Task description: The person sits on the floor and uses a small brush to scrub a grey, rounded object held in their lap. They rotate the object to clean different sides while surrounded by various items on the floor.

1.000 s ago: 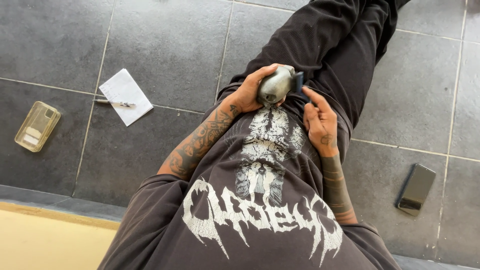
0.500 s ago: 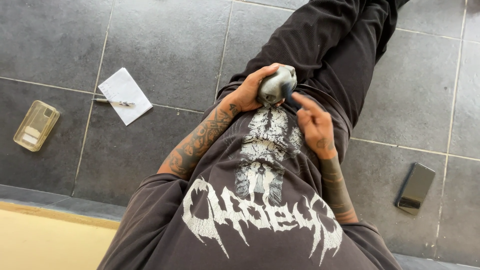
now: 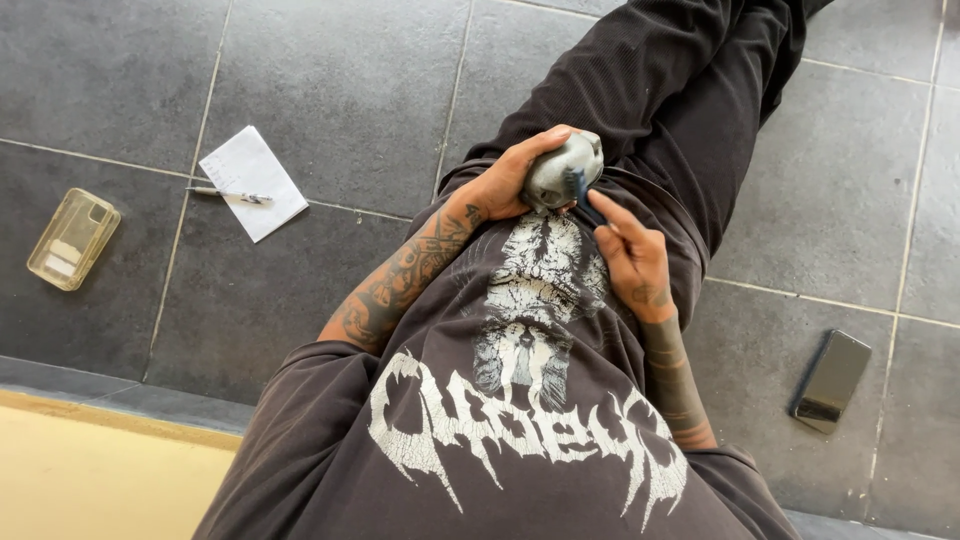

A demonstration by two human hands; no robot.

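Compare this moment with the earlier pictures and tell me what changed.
The right hand shifted its dark blue tool up against the grey rounded object, which tilted slightly in the left hand. Both hands kept their hold. The paper, pen, clear phone case and phone stayed put.

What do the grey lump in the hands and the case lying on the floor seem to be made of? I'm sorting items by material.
The grey lump, held in the left hand, looks like stone or unglazed clay: matte, mottled grey, rounded. The right hand holds a thin dark tool against it; its material is unclear. The case looks like clear, yellowed, glossy plastic.
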